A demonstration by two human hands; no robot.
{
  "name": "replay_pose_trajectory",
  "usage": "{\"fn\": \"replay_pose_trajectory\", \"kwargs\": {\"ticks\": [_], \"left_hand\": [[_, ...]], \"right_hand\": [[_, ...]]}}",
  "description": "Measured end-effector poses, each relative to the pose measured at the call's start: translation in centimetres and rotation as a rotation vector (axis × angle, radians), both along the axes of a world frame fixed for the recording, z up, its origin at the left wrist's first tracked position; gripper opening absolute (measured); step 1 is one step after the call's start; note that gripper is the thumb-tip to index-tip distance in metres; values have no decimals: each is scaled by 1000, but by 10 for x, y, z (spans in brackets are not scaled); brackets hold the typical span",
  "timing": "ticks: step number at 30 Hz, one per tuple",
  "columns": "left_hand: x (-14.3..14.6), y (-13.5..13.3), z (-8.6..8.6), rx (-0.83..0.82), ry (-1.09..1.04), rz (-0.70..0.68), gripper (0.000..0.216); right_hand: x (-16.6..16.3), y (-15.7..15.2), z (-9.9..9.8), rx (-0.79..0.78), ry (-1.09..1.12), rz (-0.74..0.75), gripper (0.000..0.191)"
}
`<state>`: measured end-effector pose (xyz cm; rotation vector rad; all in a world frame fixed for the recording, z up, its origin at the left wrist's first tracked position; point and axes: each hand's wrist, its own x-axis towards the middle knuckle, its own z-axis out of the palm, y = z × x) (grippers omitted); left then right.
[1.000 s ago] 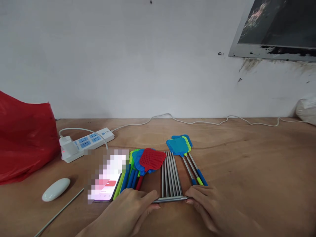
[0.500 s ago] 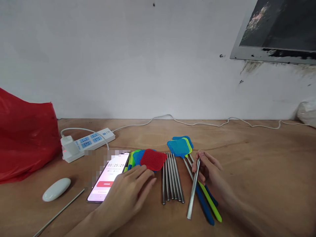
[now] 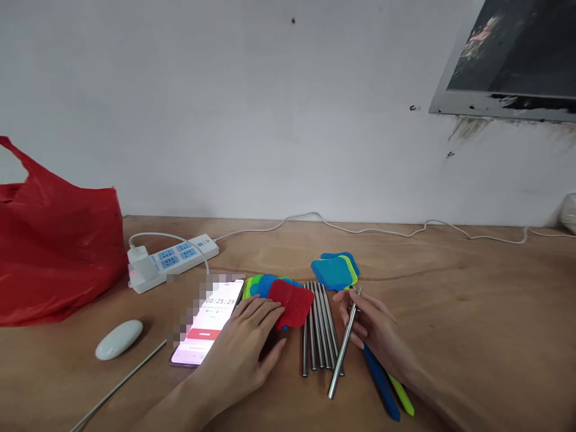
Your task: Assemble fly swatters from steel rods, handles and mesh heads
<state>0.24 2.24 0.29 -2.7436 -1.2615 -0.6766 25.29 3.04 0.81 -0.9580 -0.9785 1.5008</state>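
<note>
My right hand (image 3: 375, 333) pinches a steel rod (image 3: 342, 348) near its top end, holding it slanted just right of a row of several steel rods (image 3: 318, 327) lying on the wooden table (image 3: 472, 312). My left hand (image 3: 245, 345) rests fingers-down on a pile of small fly swatters, its fingertips at the red head (image 3: 293, 303) on top. Blue and green heads (image 3: 261, 285) show behind it. A second group of swatters (image 3: 335, 270) lies to the right, with blue and green handles (image 3: 387, 390) running under my right wrist.
A phone (image 3: 207, 324) with a lit timer screen lies left of my left hand. Further left are a white oval object (image 3: 119, 339), a thin metal rod (image 3: 117, 387), a white power strip (image 3: 173, 259) with its cable, and a red plastic bag (image 3: 54, 240).
My hands let go of the crosswise rod in front of the row. The right hand picked it up and now holds it slanted; the left hand moved onto the swatter pile.
</note>
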Motion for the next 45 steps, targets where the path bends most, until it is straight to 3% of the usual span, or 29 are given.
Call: {"fn": "replay_pose_trajectory", "kwargs": {"ticks": [9,14,19,23,27,32,37,45], "left_hand": [[-10,6,-7,7,-3,-84,39],[-10,10,-8,43,8,-107,31],[-9,8,-4,137,-60,-152,30],[-9,7,2,244,-150,-197,26],[-11,4,7,308,-178,-235,25],[-13,-1,1,327,-251,-207,28],[-16,-3,-3,320,-359,-186,27],[-16,-2,-4,302,-275,-199,33]], "right_hand": [[14,3,-12,-64,-73,72,44],[10,-1,-6,-120,-24,127,41],[5,-4,1,-118,-44,120,44],[6,-4,-3,-98,-152,125,49],[9,-2,-8,-66,-84,133,45],[11,-2,-2,-98,-64,160,45],[9,-2,-1,-28,-77,164,54],[13,-1,-1,-105,97,199,28]]}}
